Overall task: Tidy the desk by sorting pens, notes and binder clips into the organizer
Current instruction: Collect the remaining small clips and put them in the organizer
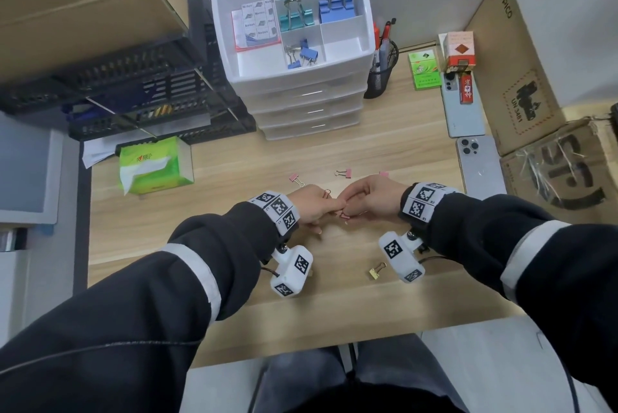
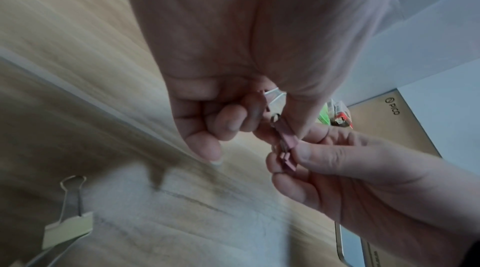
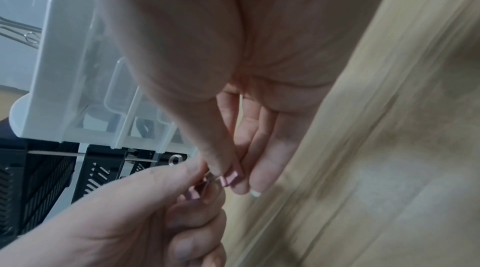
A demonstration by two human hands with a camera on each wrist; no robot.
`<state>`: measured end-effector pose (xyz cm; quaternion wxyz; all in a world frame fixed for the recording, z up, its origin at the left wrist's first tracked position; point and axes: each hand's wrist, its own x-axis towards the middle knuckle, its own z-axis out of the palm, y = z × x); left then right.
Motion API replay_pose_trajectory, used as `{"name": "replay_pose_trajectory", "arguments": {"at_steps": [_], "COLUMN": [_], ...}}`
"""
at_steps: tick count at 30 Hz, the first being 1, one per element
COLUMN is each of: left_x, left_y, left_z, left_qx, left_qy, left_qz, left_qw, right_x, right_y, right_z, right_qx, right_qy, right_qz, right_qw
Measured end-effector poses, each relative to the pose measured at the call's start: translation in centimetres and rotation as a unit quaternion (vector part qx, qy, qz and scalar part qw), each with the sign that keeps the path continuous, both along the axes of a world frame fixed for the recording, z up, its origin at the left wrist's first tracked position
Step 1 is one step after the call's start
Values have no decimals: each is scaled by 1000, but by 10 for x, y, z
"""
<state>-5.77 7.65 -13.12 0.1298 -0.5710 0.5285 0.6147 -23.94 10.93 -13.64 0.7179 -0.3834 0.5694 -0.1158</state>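
The white drawer organizer (image 1: 301,78) stands at the back of the wooden desk (image 1: 234,245), its top tray already holding sticky notes, teal and blue binder clips. Well in front of it, toward the person, both hands meet just above the desk. The left hand (image 1: 311,207) and right hand (image 1: 371,200) are both pinched on a small cluster of pink binder clips (image 2: 287,144), thumb and fingertips of each clamped on it from opposite sides. The cluster lies between the two hands, equally near to both, so either could carry it back to the organizer. Its long axis cannot be told. Loose pink clips (image 1: 344,173) lie between hands and organizer; a yellow clip (image 1: 377,270) lies nearer the person.
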Motion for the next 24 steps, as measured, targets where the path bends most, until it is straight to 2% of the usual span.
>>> {"name": "replay_pose_trajectory", "arguments": {"at_steps": [5, 14, 17, 19, 22, 24], "left_x": [6, 3, 5, 8, 16, 23], "left_y": [-1, -9, -11, -12, -16, -21], "left_z": [1, 7, 5, 5, 3, 4], "left_qx": [41, 95, 109, 108, 95, 98], "left_qy": [27, 22, 20, 15, 1, 5], "left_qz": [14, 43, 67, 69, 80, 105], "left_qw": [999, 994, 992, 992, 992, 990], "right_x": [2, 9, 9, 7, -4, -14], "right_y": [-4, -12, -14, -18, -24, -28], "right_z": [-3, -2, -3, -4, -7, -8], "right_qx": [-27, -51, -105, -134, -94, -32], "right_qy": [52, 77, 153, 204, 233, 198], "right_qz": [-22, -22, -18, -53, -98, -141], "right_qw": [998, 996, 982, 968, 963, 969]}}
